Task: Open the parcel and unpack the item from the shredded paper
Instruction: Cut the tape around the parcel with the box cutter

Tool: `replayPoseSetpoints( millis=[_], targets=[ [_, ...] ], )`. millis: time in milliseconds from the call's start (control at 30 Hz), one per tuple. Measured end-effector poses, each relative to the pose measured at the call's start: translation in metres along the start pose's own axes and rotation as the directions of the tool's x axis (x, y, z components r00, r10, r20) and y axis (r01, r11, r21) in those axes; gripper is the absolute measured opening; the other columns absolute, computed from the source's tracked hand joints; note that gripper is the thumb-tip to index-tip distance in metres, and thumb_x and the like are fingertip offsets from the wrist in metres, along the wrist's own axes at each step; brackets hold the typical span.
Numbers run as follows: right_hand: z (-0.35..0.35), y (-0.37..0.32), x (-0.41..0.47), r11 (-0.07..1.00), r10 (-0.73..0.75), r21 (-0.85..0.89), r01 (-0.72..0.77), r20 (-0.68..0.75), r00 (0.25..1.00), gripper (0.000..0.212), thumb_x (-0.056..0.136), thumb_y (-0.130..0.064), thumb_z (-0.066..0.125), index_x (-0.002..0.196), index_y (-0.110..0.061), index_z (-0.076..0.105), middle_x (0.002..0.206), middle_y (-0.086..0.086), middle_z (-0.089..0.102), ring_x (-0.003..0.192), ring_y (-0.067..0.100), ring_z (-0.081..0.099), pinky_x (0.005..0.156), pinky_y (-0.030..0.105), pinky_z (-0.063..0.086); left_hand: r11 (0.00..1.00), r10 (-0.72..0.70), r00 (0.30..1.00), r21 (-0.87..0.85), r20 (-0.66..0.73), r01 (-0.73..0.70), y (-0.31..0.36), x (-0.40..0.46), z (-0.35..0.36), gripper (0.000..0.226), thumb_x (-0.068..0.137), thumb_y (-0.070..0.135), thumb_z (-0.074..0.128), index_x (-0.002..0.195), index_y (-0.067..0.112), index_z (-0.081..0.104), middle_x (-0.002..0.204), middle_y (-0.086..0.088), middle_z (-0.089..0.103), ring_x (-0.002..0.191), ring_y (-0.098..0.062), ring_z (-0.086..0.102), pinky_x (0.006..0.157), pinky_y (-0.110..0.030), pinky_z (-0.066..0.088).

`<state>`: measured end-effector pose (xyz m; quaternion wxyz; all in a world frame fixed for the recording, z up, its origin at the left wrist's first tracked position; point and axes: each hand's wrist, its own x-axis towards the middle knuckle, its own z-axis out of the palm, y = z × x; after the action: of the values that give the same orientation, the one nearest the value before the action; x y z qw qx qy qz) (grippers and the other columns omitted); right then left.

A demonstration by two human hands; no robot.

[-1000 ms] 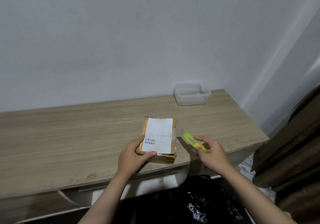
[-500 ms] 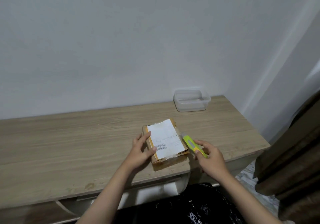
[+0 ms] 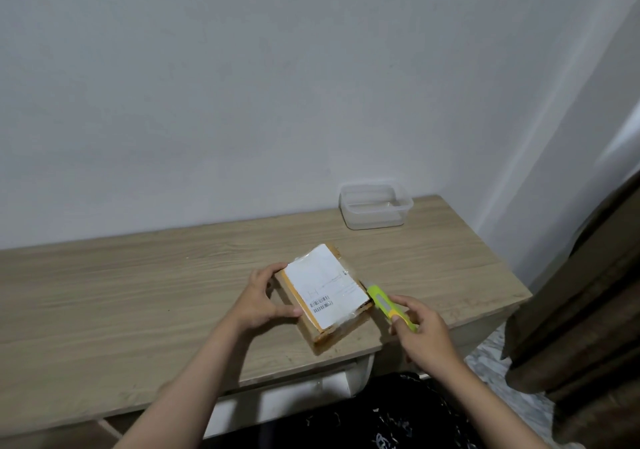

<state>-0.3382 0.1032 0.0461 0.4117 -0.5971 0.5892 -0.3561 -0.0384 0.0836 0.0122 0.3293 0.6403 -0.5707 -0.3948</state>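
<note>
Parcel (image 3: 325,296) between left fingers (image 3: 266,272)

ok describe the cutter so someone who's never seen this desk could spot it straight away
Start at the wooden desk against the white wall and go to its front right part, where the taped parcel lies. The cutter is just right of it, gripped by the right hand: a slim bar, the only bright yellow-green thing there.

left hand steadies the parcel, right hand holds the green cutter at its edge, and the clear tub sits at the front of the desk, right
Not quite: the head view shows the clear tub at the back of the desk, by the wall. The left hand does steady the parcel, the right hand holding the green cutter.
</note>
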Motion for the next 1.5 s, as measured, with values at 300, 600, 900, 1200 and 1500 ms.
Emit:
replayPoseSetpoints(
  millis=[300,600,900,1200,1500],
  targets=[
    [-0.001,-0.001,0.007,0.993,-0.019,-0.120,0.012,-0.052,0.998,0.030,0.086,-0.007,0.057,0.108,-0.025,0.065,0.069,0.004,0.063,0.042,0.004,0.052,0.044,0.013,0.041,0.981,0.095,0.989,0.180,-0.110,-0.075,-0.007,-0.028,0.046,0.117,0.039,0.071,0.077,0.138,0.060,0.017,0.111,0.007,0.040,0.101,-0.002,0.050,0.087,-0.018,0.040],
    [-0.010,-0.005,0.007,0.962,-0.021,-0.272,-0.026,-0.167,0.986,0.033,0.086,-0.007,0.055,0.117,-0.015,0.062,0.075,-0.002,0.059,0.059,0.011,0.051,0.063,0.023,0.036,0.960,0.140,0.990,0.243,0.023,-0.141,0.000,-0.022,0.058,0.104,0.050,0.076,0.068,0.136,0.062,0.011,0.153,0.016,0.027,0.141,-0.001,0.022,0.112,-0.027,0.030],
    [-0.008,-0.016,0.011,0.908,-0.020,-0.418,-0.029,-0.112,0.993,0.040,0.085,-0.007,0.050,0.123,-0.015,0.058,0.108,0.013,0.070,0.101,0.032,0.062,0.081,0.030,0.047,0.957,0.079,0.993,0.287,-0.086,-0.051,0.005,-0.029,0.076,0.108,0.051,0.080,0.061,0.139,0.058,0.004,0.156,0.015,0.019,0.143,-0.003,0.019,0.109,-0.029,0.035],
    [-0.008,-0.043,0.026,0.727,0.026,-0.686,-0.003,0.023,0.999,0.031,0.080,-0.012,0.045,0.108,-0.014,0.059,0.102,0.015,0.067,0.099,0.036,0.061,0.075,0.036,0.050,0.949,0.043,0.992,0.315,-0.115,-0.005,0.010,-0.031,0.078,0.109,0.050,0.081,0.060,0.141,0.057,0.005,0.157,0.008,0.019,0.143,-0.009,0.021,0.104,-0.031,0.037],
    [-0.014,-0.056,0.023,0.627,0.040,-0.776,0.065,0.116,0.993,0.026,0.080,-0.011,0.045,0.103,-0.012,0.056,0.105,0.015,0.064,0.100,0.034,0.059,0.069,0.033,0.045,0.948,0.050,0.990,0.319,-0.132,-0.005,0.013,-0.034,0.078,0.107,0.055,0.075,0.067,0.142,0.054,0.010,0.157,0.006,0.020,0.143,-0.010,0.022,0.104,-0.030,0.036]
  ],
)
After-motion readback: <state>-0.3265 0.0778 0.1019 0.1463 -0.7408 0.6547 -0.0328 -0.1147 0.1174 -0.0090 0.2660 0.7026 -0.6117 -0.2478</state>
